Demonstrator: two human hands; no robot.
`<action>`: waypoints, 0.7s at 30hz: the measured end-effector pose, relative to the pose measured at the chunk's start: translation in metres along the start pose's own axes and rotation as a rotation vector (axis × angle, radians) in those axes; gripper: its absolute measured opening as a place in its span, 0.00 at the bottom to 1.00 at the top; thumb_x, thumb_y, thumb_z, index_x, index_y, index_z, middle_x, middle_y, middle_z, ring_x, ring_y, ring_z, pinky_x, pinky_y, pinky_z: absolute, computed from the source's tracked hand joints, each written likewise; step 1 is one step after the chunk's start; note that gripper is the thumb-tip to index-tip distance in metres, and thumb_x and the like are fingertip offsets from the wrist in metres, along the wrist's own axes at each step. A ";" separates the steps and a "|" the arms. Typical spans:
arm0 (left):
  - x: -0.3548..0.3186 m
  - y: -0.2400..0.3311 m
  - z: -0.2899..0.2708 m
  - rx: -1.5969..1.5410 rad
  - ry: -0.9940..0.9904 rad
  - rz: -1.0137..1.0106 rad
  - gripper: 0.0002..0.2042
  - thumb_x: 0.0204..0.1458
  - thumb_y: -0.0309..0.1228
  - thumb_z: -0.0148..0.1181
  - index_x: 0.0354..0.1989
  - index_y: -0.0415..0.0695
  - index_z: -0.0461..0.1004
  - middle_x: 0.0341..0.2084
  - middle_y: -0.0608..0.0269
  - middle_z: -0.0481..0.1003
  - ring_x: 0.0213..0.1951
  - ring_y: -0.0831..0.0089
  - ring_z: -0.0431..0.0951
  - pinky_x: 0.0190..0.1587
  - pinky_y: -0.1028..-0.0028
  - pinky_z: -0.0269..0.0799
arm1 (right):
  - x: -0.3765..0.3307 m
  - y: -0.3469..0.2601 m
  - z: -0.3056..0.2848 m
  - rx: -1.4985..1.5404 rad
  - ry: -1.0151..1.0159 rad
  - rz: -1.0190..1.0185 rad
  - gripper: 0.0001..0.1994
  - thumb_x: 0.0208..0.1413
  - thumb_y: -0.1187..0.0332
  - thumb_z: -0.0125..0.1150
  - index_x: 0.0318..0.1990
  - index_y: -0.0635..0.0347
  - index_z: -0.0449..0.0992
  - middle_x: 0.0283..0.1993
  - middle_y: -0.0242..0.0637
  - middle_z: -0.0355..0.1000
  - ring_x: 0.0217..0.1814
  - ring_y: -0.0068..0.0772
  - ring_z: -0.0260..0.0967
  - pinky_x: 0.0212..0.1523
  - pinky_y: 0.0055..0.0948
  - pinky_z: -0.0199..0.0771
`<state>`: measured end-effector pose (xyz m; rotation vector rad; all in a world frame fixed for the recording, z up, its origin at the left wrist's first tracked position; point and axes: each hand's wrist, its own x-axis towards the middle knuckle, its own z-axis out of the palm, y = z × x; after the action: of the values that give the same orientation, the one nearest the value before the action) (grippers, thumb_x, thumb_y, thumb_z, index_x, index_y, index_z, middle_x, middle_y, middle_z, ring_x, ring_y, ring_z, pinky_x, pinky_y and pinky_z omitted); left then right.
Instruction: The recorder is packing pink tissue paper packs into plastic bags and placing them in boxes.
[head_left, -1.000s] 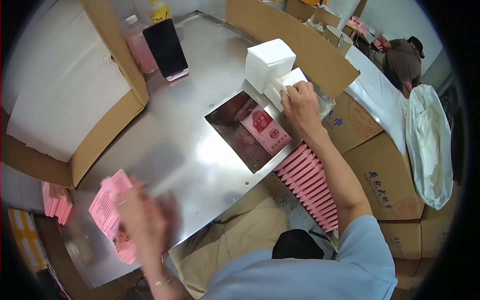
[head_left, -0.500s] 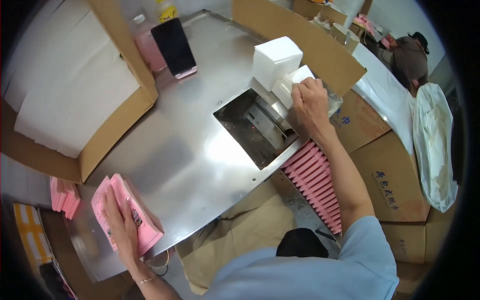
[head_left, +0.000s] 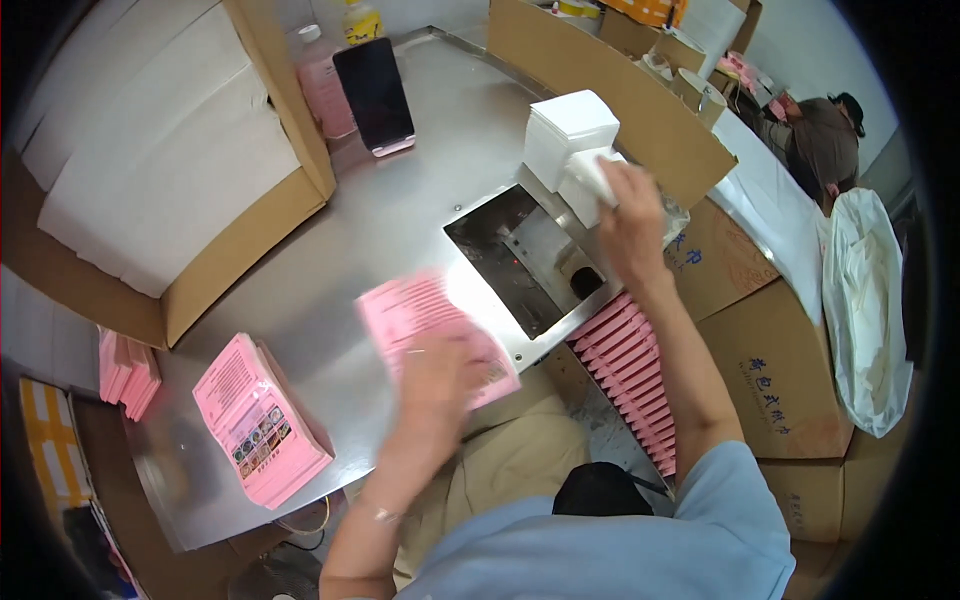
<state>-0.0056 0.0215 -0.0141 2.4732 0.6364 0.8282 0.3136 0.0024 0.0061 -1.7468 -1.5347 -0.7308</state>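
My left hand (head_left: 437,388), smeared by motion, grips a pink printed paper wrapper (head_left: 420,312) above the steel table (head_left: 330,290), left of the rectangular opening (head_left: 515,265). To its left lies a thick stack of the same pink printed wrappers (head_left: 250,415), near the table's front edge. On the far side of the opening, my right hand (head_left: 635,215) is closed on a folded white tissue (head_left: 590,180). That tissue is in front of a taller stack of white tissues (head_left: 572,130). A dark, round-ended part (head_left: 585,283) shows inside the opening.
A cardboard box of white tissues (head_left: 165,180) stands at the left. A phone (head_left: 374,97) leans on a stand near a bottle of pink liquid (head_left: 325,90). Pink packs (head_left: 625,370) line up below the table's right edge. Cartons (head_left: 770,370) and a white bag (head_left: 866,310) stand right; another person (head_left: 820,140) works behind.
My left hand has moved right from the pink stack, carrying one wrapper. My right hand has shifted slightly with a tissue. A dark rounded part now shows inside the opening.
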 end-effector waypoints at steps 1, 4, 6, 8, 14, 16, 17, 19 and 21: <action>0.006 0.004 0.014 0.048 0.005 0.035 0.15 0.48 0.28 0.64 0.45 0.41 0.72 0.46 0.50 0.71 0.50 0.51 0.71 0.50 0.59 0.67 | -0.006 -0.027 0.004 0.147 -0.019 -0.026 0.22 0.42 0.79 0.61 0.50 0.68 0.74 0.51 0.45 0.72 0.52 0.48 0.69 0.53 0.44 0.71; 0.006 0.004 -0.019 0.131 -0.042 0.016 0.25 0.43 0.35 0.68 0.51 0.42 0.72 0.55 0.47 0.67 0.56 0.48 0.67 0.54 0.53 0.62 | -0.063 -0.119 -0.024 0.333 -0.306 -0.491 0.20 0.49 0.67 0.60 0.51 0.63 0.75 0.51 0.50 0.71 0.53 0.51 0.72 0.62 0.67 0.61; -0.002 -0.003 -0.031 0.193 -0.095 -0.048 0.31 0.40 0.40 0.70 0.55 0.42 0.71 0.59 0.46 0.65 0.59 0.46 0.65 0.56 0.49 0.59 | -0.084 -0.156 -0.040 0.588 -0.351 -0.602 0.19 0.50 0.63 0.61 0.45 0.69 0.74 0.51 0.57 0.70 0.58 0.56 0.70 0.65 0.69 0.56; -0.009 -0.005 -0.015 0.376 -0.006 -0.241 0.42 0.34 0.48 0.73 0.61 0.43 0.67 0.65 0.46 0.60 0.64 0.44 0.60 0.61 0.42 0.51 | -0.054 -0.145 -0.005 0.142 -0.290 -0.556 0.17 0.51 0.62 0.60 0.41 0.68 0.75 0.44 0.52 0.70 0.55 0.51 0.71 0.66 0.70 0.53; 0.007 -0.001 0.000 0.420 0.285 -0.217 0.37 0.39 0.49 0.69 0.60 0.46 0.68 0.65 0.46 0.60 0.65 0.44 0.58 0.58 0.44 0.53 | -0.038 -0.157 -0.004 0.397 -0.562 -0.411 0.11 0.43 0.72 0.60 0.36 0.64 0.74 0.34 0.42 0.69 0.39 0.44 0.70 0.54 0.54 0.67; -0.002 -0.005 -0.002 0.594 0.043 -0.195 0.32 0.43 0.50 0.67 0.56 0.47 0.73 0.62 0.45 0.63 0.61 0.44 0.62 0.54 0.45 0.56 | -0.031 -0.114 -0.012 0.427 -0.213 -0.376 0.12 0.40 0.75 0.60 0.36 0.63 0.73 0.34 0.43 0.70 0.35 0.47 0.69 0.37 0.39 0.71; 0.000 0.003 -0.004 0.601 0.070 -0.257 0.30 0.45 0.54 0.65 0.53 0.48 0.76 0.55 0.46 0.68 0.53 0.47 0.66 0.49 0.49 0.58 | -0.021 -0.089 -0.013 0.243 -0.198 -0.227 0.12 0.42 0.76 0.59 0.38 0.63 0.73 0.36 0.44 0.71 0.35 0.48 0.69 0.35 0.43 0.69; 0.005 0.015 -0.004 0.558 0.028 -0.341 0.31 0.45 0.56 0.65 0.53 0.49 0.76 0.52 0.46 0.68 0.50 0.49 0.67 0.48 0.51 0.58 | -0.006 -0.042 -0.021 -0.184 -0.141 -0.017 0.15 0.51 0.67 0.62 0.44 0.64 0.73 0.39 0.41 0.70 0.44 0.43 0.68 0.45 0.42 0.64; 0.014 0.019 -0.003 0.529 -0.037 -0.455 0.34 0.44 0.60 0.65 0.54 0.48 0.75 0.47 0.48 0.68 0.48 0.51 0.67 0.52 0.53 0.57 | -0.007 0.002 -0.005 -0.334 -0.176 -0.001 0.13 0.53 0.65 0.63 0.43 0.62 0.77 0.37 0.39 0.69 0.44 0.41 0.66 0.45 0.41 0.63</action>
<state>0.0081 0.0152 0.0046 2.6034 1.4935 0.4741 0.3143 -0.0057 0.0036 -2.1033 -1.5993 -0.8949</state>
